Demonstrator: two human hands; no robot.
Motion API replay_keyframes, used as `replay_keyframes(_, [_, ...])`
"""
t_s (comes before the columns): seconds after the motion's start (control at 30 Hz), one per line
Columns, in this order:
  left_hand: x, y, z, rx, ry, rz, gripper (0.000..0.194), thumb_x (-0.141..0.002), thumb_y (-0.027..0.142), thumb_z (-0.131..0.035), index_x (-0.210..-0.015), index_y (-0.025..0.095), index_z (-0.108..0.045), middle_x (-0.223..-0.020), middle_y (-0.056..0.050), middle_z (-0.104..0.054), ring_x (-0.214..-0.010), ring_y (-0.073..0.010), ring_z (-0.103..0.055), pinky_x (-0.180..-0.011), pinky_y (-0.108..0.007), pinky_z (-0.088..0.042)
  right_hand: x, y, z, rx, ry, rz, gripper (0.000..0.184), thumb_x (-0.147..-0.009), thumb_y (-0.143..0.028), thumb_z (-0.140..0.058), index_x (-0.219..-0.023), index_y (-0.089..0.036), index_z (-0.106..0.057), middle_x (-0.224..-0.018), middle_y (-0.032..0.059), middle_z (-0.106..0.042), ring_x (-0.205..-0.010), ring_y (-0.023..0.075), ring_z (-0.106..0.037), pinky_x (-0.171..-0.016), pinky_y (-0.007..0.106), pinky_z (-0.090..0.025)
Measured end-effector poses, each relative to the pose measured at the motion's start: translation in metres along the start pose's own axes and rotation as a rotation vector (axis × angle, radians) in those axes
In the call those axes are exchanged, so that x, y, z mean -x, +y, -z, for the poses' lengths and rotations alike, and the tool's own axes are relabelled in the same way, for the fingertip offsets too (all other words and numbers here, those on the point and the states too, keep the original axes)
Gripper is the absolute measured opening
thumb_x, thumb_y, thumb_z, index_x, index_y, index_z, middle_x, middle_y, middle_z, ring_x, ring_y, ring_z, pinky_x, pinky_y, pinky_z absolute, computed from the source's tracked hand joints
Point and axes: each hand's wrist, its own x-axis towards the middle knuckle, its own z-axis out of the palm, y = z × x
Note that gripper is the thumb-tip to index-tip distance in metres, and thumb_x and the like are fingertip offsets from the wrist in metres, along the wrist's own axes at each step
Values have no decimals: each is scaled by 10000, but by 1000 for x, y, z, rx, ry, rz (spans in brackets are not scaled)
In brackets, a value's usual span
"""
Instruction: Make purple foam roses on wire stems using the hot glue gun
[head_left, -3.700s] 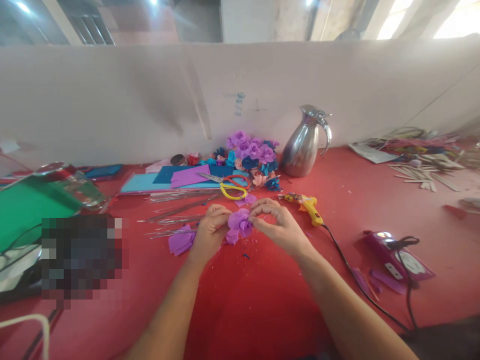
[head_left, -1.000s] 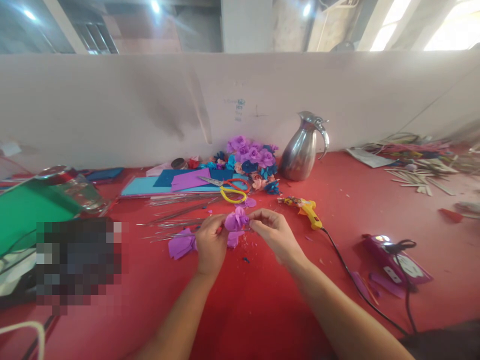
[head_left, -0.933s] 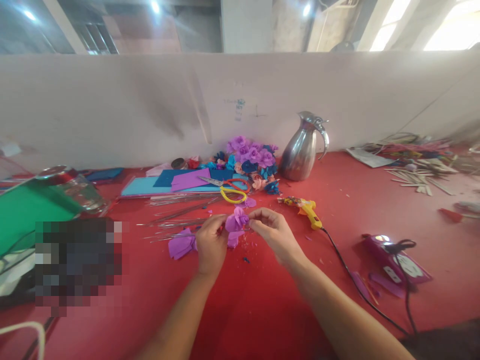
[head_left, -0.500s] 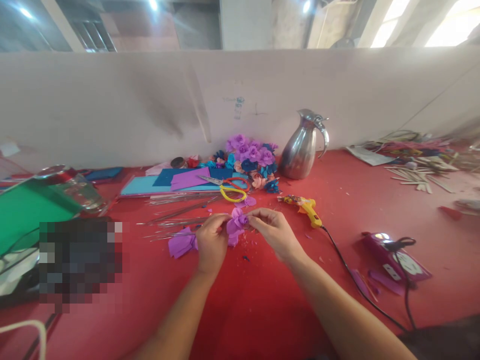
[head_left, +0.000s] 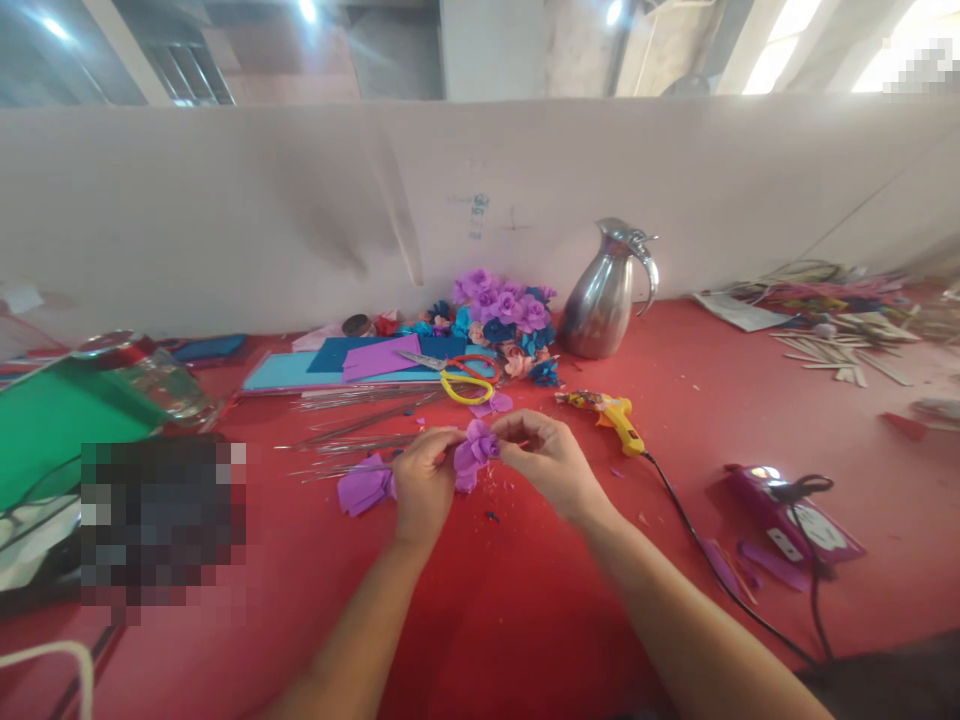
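A purple paper flower point(head_left: 475, 450) is held between my two hands above the red table point(head_left: 480, 610). My left hand point(head_left: 424, 480) pinches it from the left, thumb and fingers closed near its base. On the other side, my right hand point(head_left: 546, 458) has its thumb and fingertips at the petals' edge, curled around it. Loose purple paper petals point(head_left: 366, 486) lie just left of my left hand. Beyond the flower are scissors point(head_left: 457, 378) with red and yellow handles and another purple petal point(head_left: 492, 403). Thin metal wires point(head_left: 352, 442) lie to the left.
A yellow glue gun point(head_left: 611, 418) lies right of my hands, its cord running to a purple power box point(head_left: 795, 520). Behind stand a metal jug point(head_left: 600, 295) and a heap of finished paper flowers point(head_left: 504, 305). Coloured paper sheets point(head_left: 292, 370) and a glass jar point(head_left: 161, 380) are at left.
The flower has turned slightly in my fingers, its petals tilting to the right. My right fingers have shifted a little at its edge; my left hand has barely moved.
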Motion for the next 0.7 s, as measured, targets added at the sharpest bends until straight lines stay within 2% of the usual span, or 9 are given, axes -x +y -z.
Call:
replay_keyframes(0.13, [-1,3,0,23,-25,18,155,-775,140,-575,-751,202,-716,-773,-29,-729,-714,-166,-659,-700,-275,-517,0,-2,3,123,-37,58,124,-736,-262,-622,-781,-202,-722,-733,13,-697,-678,153,-605,-643,282,-439])
replay_keyframes(0.2, [-1,4,0,46,-31,34,164,-756,130,-574,-749,204,-720,-751,-22,-724,-700,-164,-653,-681,-267,-513,-1,-2,4,95,-46,45,131,-746,-296,-630,-749,-204,-723,-711,9,-692,-673,152,-603,-651,284,-438])
replay_keyframes(0.27, [-1,3,-1,71,-45,53,173,-733,118,-575,-747,207,-723,-733,-14,-718,-684,-160,-645,-658,-256,-506,-1,-1,3,-7,-54,-17,158,-736,-342,-649,-717,-200,-717,-696,9,-688,-683,151,-602,-659,281,-438])
replay_keyframes(0.43, [0,1,-2,125,-68,72,173,-714,116,-583,-732,208,-729,-746,-15,-723,-679,-155,-640,-640,-244,-497,-2,3,-2,-271,-10,-297,222,-635,-392,-721,-641,-175,-675,-620,2,-632,-583,107,-532,-561,236,-370])
replay_keyframes(0.5, [0,1,-2,133,-74,85,169,-712,115,-587,-733,205,-728,-751,-16,-722,-683,-155,-640,-644,-245,-497,-2,4,-4,-320,13,-346,244,-611,-400,-739,-626,-171,-655,-612,-4,-614,-558,93,-502,-546,230,-347])
replay_keyframes(0.6, [0,1,-1,140,-78,114,155,-726,129,-590,-739,202,-727,-758,-14,-719,-688,-151,-638,-653,-244,-495,-1,2,-6,-316,12,-330,269,-613,-413,-745,-600,-169,-633,-615,-6,-607,-556,87,-480,-551,231,-338])
replay_keyframes(0.7, [-1,2,0,142,-80,128,157,-737,138,-584,-738,203,-726,-750,-9,-715,-682,-148,-632,-652,-241,-489,0,-3,-5,-275,5,-254,207,-619,-364,-735,-617,-177,-646,-615,-16,-608,-585,96,-494,-585,239,-358])
